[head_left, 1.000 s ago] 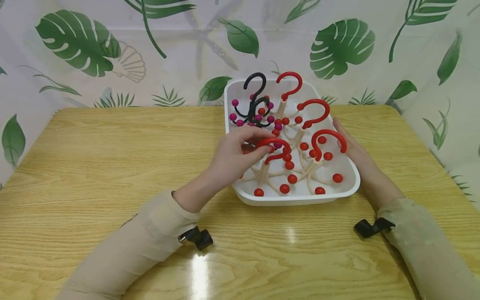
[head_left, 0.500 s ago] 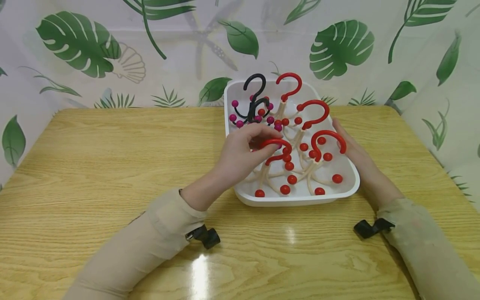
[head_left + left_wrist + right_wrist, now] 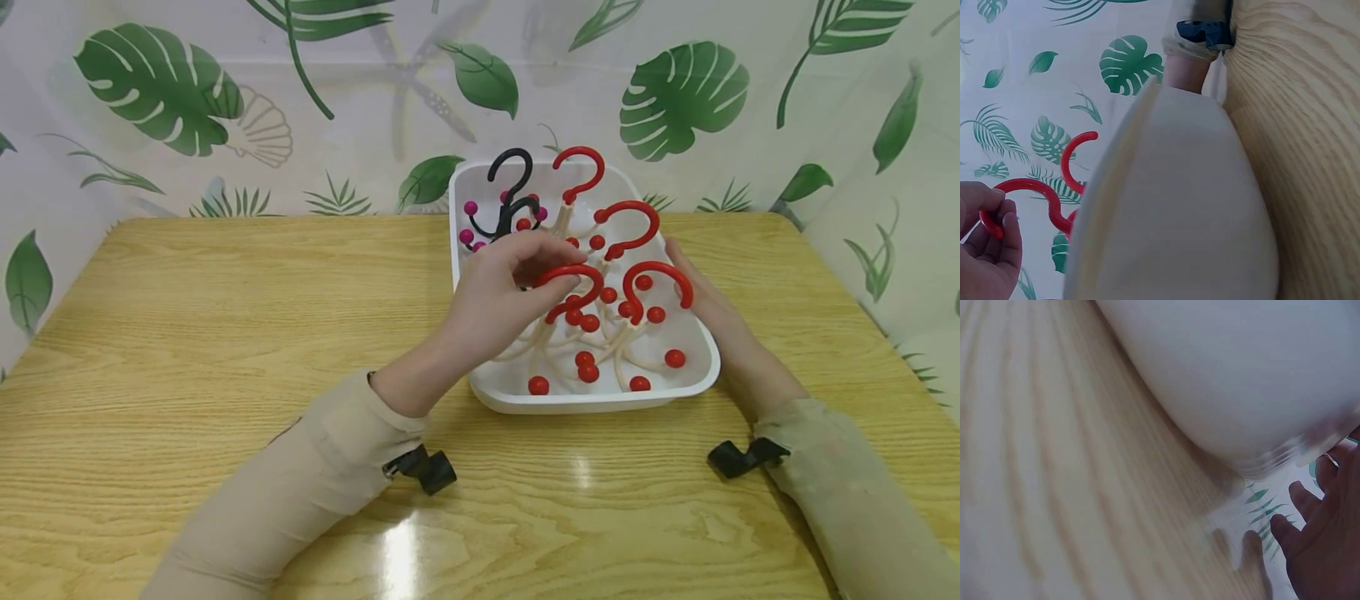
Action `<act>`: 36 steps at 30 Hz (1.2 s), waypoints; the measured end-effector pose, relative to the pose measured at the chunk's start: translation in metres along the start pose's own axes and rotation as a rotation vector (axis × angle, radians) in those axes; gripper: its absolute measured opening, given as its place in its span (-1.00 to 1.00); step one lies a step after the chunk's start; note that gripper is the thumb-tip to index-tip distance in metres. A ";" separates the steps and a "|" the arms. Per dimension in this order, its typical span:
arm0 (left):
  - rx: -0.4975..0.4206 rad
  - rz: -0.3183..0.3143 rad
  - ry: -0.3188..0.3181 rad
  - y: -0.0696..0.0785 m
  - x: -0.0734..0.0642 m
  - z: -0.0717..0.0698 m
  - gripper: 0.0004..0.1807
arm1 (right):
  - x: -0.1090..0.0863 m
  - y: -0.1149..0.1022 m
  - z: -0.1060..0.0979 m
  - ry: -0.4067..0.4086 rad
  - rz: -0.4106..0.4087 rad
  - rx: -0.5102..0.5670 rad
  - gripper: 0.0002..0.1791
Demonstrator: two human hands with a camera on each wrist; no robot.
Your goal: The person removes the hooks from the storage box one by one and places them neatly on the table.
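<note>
My left hand (image 3: 510, 287) pinches the red hooked top (image 3: 592, 287) of a piece with beige prongs tipped with red balls, over the near left part of a white plastic bin (image 3: 592, 406). In the left wrist view, thumb and fingers (image 3: 1007, 244) close on the red hook (image 3: 1029, 184). Similar red hooks, one nearest the right hand (image 3: 660, 268), stand in the bin with their ball-tipped prongs spread. Black hooked pieces (image 3: 510, 179) with magenta balls are behind my left hand, partly hidden. My right hand (image 3: 723, 329) rests against the bin's right outer wall, fingers extended.
The bin stands on a wood-grain table (image 3: 262, 333), near its far edge. A leaf-patterned cloth (image 3: 360, 108) hangs behind. The prongs of neighbouring pieces lie close together and overlap inside the bin. Black straps with small cameras (image 3: 438, 472) sit at both wrists.
My left hand has moved right and slightly up, carrying the red hooked piece with it. Its prongs and balls have shifted right inside the bin. My right hand stays in place.
</note>
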State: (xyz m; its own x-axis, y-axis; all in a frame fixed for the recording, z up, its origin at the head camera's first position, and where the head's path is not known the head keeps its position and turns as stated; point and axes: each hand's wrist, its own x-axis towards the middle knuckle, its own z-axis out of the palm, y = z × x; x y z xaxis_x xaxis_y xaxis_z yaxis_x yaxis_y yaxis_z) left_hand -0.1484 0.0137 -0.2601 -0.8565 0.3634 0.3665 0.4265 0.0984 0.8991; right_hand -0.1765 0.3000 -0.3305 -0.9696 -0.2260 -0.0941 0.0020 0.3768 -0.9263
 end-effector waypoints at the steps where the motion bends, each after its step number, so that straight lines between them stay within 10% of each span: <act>1: -0.006 0.005 0.004 0.002 0.000 0.000 -0.79 | 0.000 0.000 0.000 0.000 0.000 -0.008 -0.41; 15: -0.054 0.168 0.063 0.023 0.005 -0.013 -0.80 | 0.000 -0.001 -0.001 0.004 0.012 -0.016 -0.41; 36: -0.037 0.131 0.249 0.056 -0.012 -0.071 -0.77 | 0.002 0.002 0.001 0.029 0.041 -0.004 -0.45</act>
State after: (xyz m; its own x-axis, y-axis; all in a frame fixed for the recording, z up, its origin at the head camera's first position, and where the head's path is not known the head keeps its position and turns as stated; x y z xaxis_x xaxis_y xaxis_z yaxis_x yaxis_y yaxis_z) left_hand -0.1354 -0.0508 -0.1974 -0.8420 0.1315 0.5232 0.5309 0.0300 0.8469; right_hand -0.1786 0.2992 -0.3325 -0.9754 -0.1838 -0.1214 0.0412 0.3892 -0.9202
